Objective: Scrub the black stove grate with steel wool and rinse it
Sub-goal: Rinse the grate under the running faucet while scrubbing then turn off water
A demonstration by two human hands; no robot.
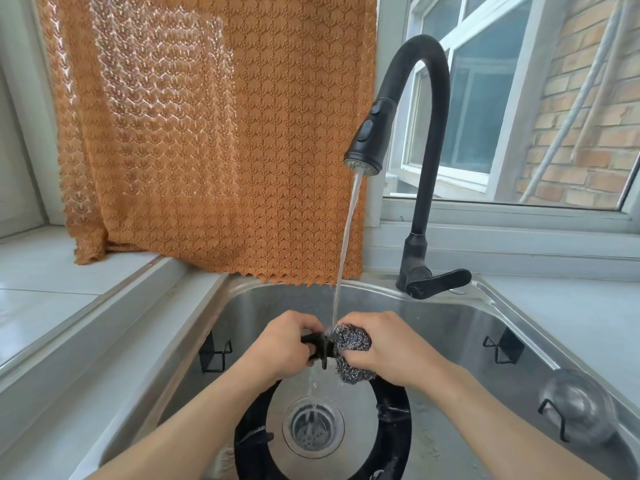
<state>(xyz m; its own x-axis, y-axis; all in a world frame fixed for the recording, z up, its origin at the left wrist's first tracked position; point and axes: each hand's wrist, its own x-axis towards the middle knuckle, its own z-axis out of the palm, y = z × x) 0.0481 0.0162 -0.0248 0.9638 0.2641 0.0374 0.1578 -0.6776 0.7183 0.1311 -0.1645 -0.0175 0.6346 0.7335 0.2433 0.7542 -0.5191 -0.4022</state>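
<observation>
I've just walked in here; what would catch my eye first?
Probably the stream of water falling from the black faucet into the steel sink. Under it, the left hand grips a black stove grate while the right hand presses steel wool against it. Behind hangs an orange curtain.
</observation>
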